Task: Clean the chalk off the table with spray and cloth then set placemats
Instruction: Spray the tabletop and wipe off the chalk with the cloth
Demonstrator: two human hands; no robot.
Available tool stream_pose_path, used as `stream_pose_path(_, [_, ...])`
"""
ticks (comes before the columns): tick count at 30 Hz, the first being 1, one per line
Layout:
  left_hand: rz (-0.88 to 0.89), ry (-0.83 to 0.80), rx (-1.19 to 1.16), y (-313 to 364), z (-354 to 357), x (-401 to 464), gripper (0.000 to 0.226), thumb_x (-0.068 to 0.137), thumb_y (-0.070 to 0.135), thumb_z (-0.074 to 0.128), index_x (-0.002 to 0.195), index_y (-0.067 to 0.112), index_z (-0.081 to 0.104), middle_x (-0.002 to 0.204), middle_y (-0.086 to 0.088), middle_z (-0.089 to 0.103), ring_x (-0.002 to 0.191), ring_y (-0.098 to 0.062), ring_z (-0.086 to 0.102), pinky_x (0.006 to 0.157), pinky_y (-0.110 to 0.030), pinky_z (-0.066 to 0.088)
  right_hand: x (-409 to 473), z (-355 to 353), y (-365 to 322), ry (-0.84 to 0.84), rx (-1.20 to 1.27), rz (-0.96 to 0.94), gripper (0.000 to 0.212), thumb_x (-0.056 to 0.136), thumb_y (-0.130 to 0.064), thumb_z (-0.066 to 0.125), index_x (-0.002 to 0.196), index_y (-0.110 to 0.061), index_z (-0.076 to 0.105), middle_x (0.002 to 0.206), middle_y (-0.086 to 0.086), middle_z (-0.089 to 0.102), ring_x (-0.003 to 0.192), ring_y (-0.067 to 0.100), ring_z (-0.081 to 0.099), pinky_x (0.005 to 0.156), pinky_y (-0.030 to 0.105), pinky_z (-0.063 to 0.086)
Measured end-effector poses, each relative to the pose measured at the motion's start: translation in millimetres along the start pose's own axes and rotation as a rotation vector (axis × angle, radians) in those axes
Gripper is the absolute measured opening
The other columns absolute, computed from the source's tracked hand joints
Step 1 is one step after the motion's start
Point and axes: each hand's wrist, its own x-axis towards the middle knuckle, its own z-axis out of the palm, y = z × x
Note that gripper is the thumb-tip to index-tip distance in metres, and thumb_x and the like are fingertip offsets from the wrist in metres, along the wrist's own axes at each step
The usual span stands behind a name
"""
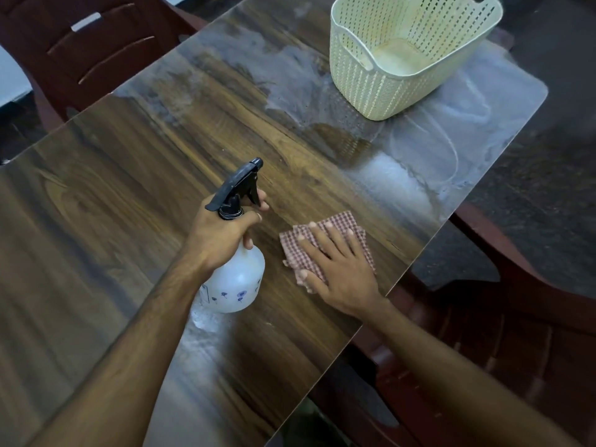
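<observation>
Head view: the left hand (222, 233) grips the neck of the spray bottle (237, 279), a finger at the trigger and the nozzle aimed up-right toward the chalk film (396, 185) on the table (96, 188). The right hand (338, 269) lies flat, fingers spread, on the checked cloth (342, 222), nearer that film; the basket (409, 53) stands beyond; no placemats visible

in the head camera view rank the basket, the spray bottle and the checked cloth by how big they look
1. Basket, largest even though it sits farthest away.
2. Spray bottle, partly covered by the left hand.
3. Checked cloth, smallest as shown, though the right hand hides much of it.
</observation>
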Motion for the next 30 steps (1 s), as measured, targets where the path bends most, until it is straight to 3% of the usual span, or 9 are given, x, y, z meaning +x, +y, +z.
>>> stream_pose_path(4, [-0.007,-0.001,0.006,-0.5,3.4,-5.3,0.024,0.086,-0.007,0.059,0.101,0.010,0.067,0.095,0.000,0.071,0.041,-0.015,0.048,0.049,-0.021,0.045,-8.9,-11.1,59.0,0.036,-0.068,0.169,0.067,0.098,-0.067,0.008,0.157,-0.037,0.013,0.166,-0.003,0.006,0.153,0.022,0.005,0.122,0.046,-0.007])
stream_pose_path(7, [-0.015,0.005,0.016,-2.2,5.5,-9.8,0.023,0.087,-0.007,0.058,0.103,0.008,0.067,0.099,-0.003,0.070,0.040,-0.010,0.047,0.049,-0.017,0.045,17.3,-29.4,99.8,0.084,-0.015,0.363,0.067,0.097,-0.065,0.013,0.158,-0.037,0.011,0.167,-0.003,0.005,0.154,0.019,0.000,0.122,0.047,-0.006])
stream_pose_path(11, [-0.007,-0.003,0.029,-5.0,11.4,-15.1,0.023,0.087,-0.006,0.058,0.105,0.007,0.066,0.102,-0.006,0.071,0.040,-0.013,0.047,0.050,-0.018,0.046,60.1,-40.2,107.4,0.108,0.063,0.473,0.067,0.099,-0.066,0.018,0.158,-0.037,0.008,0.167,0.000,0.002,0.153,0.022,-0.005,0.122,0.053,-0.005])
stream_pose_path(13, [-0.009,-0.007,0.027,-3.8,16.0,-16.7,0.024,0.087,-0.007,0.058,0.104,0.007,0.066,0.100,-0.005,0.071,0.040,-0.012,0.048,0.050,-0.018,0.046,69.9,-40.4,89.6,0.086,0.039,0.452,0.072,0.096,-0.068,0.013,0.159,-0.033,0.006,0.167,0.004,-0.001,0.153,0.027,-0.004,0.121,0.056,-0.005])
stream_pose_path(17, [-0.016,-0.013,0.025,-1.6,22.9,-17.5,0.025,0.086,-0.006,0.058,0.103,0.010,0.067,0.098,-0.002,0.072,0.042,-0.017,0.048,0.052,-0.023,0.047,48.4,-22.2,28.6,0.022,-0.019,0.223,0.074,0.096,-0.067,0.010,0.159,-0.030,0.001,0.166,0.006,-0.006,0.152,0.030,-0.007,0.121,0.056,-0.007])
stream_pose_path(22, [-0.003,-0.001,0.017,4.0,28.2,-22.5,0.025,0.086,-0.007,0.058,0.105,0.006,0.066,0.099,-0.005,0.072,0.043,-0.017,0.048,0.051,-0.023,0.047,-19.4,6.6,7.9,0.052,0.024,0.012,0.062,0.101,-0.059,0.022,0.157,-0.033,0.024,0.165,-0.002,0.016,0.153,0.024,0.011,0.123,0.049,0.001])
stream_pose_path(26, [0.001,-0.009,0.022,4.5,28.8,-30.1,0.024,0.087,-0.007,0.058,0.104,0.007,0.067,0.100,-0.005,0.071,0.040,-0.013,0.048,0.051,-0.020,0.047,-26.8,0.8,41.8,0.081,-0.027,0.146,0.064,0.099,-0.062,0.017,0.157,-0.035,0.020,0.166,-0.005,0.011,0.153,0.022,0.009,0.122,0.043,-0.011])
stream_pose_path(30, [0.014,-0.016,0.024,1.7,28.2,-41.5,0.025,0.087,-0.007,0.058,0.104,0.009,0.066,0.101,-0.006,0.071,0.040,-0.013,0.049,0.050,-0.020,0.046,-1.8,-15.0,74.8,0.143,0.045,0.355,0.065,0.098,-0.062,0.017,0.156,-0.035,0.022,0.166,-0.004,0.014,0.153,0.021,0.009,0.122,0.048,-0.002])
